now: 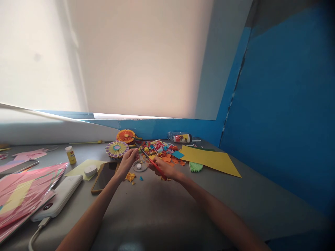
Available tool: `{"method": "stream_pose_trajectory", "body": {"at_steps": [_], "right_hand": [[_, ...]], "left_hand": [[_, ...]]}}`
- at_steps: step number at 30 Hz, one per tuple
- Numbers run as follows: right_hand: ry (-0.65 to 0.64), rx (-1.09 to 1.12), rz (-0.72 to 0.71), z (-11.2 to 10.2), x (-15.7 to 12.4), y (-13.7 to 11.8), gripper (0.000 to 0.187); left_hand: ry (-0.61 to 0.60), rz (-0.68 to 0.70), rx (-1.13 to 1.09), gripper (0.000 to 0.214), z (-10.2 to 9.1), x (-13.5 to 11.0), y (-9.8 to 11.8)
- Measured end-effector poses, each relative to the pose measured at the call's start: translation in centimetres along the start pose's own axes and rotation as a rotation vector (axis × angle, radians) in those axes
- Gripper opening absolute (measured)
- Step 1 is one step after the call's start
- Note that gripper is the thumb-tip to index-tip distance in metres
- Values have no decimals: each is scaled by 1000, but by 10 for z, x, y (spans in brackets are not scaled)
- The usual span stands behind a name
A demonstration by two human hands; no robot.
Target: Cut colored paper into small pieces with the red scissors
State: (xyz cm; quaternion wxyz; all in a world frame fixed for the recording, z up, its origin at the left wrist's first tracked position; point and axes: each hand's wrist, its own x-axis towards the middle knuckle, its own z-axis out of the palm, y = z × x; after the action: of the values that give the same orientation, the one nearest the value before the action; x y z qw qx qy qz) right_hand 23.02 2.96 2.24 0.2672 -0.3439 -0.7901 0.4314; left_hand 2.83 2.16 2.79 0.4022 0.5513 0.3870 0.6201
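My right hand (162, 168) is closed round the handles of red-handled scissors (158, 169), whose blades point up and left toward my other hand. Fingertips pinched together, my left hand (130, 159) is near the blade tips; what lies between the fingers is too small to make out. Just behind both hands sits a heap of colourful paper scraps (159, 148). Two pleated paper rosettes, one orange (126, 136) and one cream and purple (117, 149), stand beyond my left hand. A round clear lid-like piece (140, 166) rests on the table between my hands.
On the left are a phone (105, 177), a white power bank (59, 200) with a cable, a glue bottle (70, 155) and packaged pink paper (23, 191). A yellow sheet (211, 158) and green pleated paper (195, 167) lie right. A dark bottle (182, 138) lies at the back.
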Motion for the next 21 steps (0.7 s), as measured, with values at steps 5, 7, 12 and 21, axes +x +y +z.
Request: {"method": "stream_pose_trajectory", "body": {"at_steps": [5,7,12,21], "right_hand": [[-3,-72,17,-3,-3,0,37],[-11,-65,17,-2,-1,2,36],[-42,-30,-9,1,3,6,34],[-47,-32,22,-2,-6,1,37]], "left_hand": [[11,2,-10,35,0,-1,1],[18,-7,-18,35,0,0,1],[31,-20,-33,35,0,0,1],[74,-54,80,39,-3,-2,1]]}}
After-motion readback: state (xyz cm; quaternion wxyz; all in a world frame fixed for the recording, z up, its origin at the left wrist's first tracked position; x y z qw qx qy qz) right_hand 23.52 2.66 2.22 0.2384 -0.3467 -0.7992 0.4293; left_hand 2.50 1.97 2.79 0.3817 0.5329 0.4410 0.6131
